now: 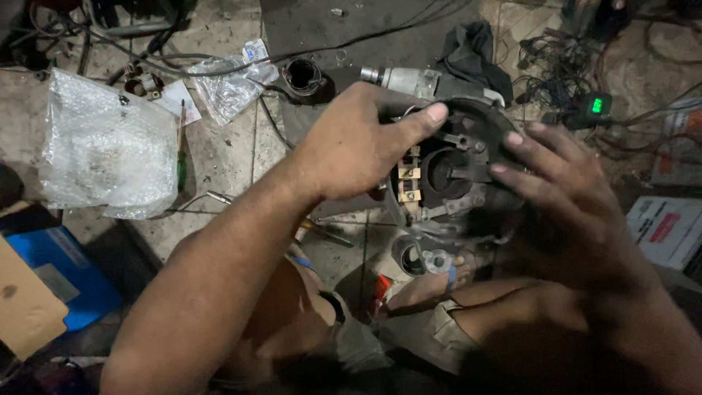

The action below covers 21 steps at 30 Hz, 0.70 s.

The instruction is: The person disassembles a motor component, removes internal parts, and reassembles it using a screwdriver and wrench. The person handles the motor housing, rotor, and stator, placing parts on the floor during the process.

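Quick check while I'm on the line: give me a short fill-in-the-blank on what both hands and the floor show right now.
1. Both hands grip the round dark ____ part.
2. The left hand lays its ____ across the part's upper rim.
3. The bubble wrap lies to the ____ of the green screwdriver.

Missing words: motor; thumb; left

The head camera looks steeply down, close over the floor [219, 153] and lap.
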Each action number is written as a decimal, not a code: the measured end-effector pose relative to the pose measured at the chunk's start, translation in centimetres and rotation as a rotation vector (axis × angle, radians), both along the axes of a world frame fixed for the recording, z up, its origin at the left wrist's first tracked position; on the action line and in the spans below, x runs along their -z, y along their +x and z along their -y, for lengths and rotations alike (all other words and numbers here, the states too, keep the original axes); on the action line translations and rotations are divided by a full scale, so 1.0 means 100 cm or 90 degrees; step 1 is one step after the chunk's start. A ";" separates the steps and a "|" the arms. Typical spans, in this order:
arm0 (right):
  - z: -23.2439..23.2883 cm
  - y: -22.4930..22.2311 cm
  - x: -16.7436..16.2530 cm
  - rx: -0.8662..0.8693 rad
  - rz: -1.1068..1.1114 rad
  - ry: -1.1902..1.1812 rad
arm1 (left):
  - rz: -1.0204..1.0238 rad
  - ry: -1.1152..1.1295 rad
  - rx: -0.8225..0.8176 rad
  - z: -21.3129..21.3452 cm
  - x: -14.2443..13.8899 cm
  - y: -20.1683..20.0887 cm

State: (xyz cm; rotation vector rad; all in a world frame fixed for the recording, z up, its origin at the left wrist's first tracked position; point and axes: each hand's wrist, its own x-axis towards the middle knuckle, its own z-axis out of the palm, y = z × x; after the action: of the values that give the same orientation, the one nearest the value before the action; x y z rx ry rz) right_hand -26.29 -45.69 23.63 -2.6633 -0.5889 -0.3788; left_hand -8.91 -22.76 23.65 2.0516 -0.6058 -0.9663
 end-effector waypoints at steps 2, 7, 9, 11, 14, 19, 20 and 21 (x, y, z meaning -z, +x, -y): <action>-0.003 -0.008 -0.001 0.032 0.023 -0.131 | 0.068 -0.101 0.006 0.003 0.001 -0.004; -0.006 -0.021 -0.007 0.092 0.063 -0.168 | 0.041 -0.109 0.027 0.026 0.008 -0.016; -0.004 -0.022 -0.010 0.093 0.048 -0.126 | 0.009 -0.025 0.037 0.034 0.008 -0.014; -0.004 -0.022 -0.008 0.115 0.027 -0.085 | 0.036 -0.076 0.041 0.039 0.009 -0.012; -0.002 -0.025 0.002 0.136 0.005 -0.057 | 0.033 -0.058 0.064 0.046 0.016 -0.010; 0.011 -0.038 0.024 0.209 -0.046 -0.020 | 0.031 -0.122 0.106 0.066 0.053 0.006; 0.017 -0.036 0.028 0.192 -0.011 0.005 | 0.017 -0.102 0.078 0.069 0.065 0.016; 0.020 -0.035 0.031 0.178 0.023 0.028 | 0.000 -0.083 0.052 0.073 0.080 0.027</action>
State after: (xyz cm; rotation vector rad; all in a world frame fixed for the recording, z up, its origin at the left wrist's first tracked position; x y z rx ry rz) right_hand -29.83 -47.69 20.53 -2.7049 -0.2142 -0.5111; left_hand -6.22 -30.02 15.63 1.9242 -0.7382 -0.9474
